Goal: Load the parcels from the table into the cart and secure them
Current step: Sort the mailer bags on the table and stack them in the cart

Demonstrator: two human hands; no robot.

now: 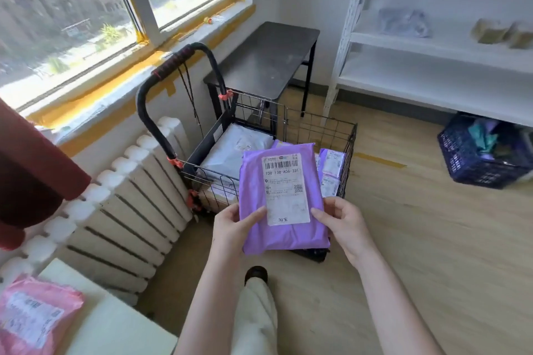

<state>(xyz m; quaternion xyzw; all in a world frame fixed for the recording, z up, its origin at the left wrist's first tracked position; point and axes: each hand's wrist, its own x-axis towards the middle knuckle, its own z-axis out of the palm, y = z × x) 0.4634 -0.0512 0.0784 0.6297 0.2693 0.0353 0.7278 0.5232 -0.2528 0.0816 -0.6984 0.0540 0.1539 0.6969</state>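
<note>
Both the left hand [230,228] and the right hand [343,225] pinch a purple parcel [284,210] by its lower edges, label up, with the wire cart [323,130] just beyond them.

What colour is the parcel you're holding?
Purple parcel, with a white label, seen in the head view.

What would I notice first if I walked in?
A bright purple plastic mailer bag with a white label, held in the middle by the left hand and right hand. Behind it stands a black wire cart holding parcels. A pink plastic parcel lies bottom left.
</note>
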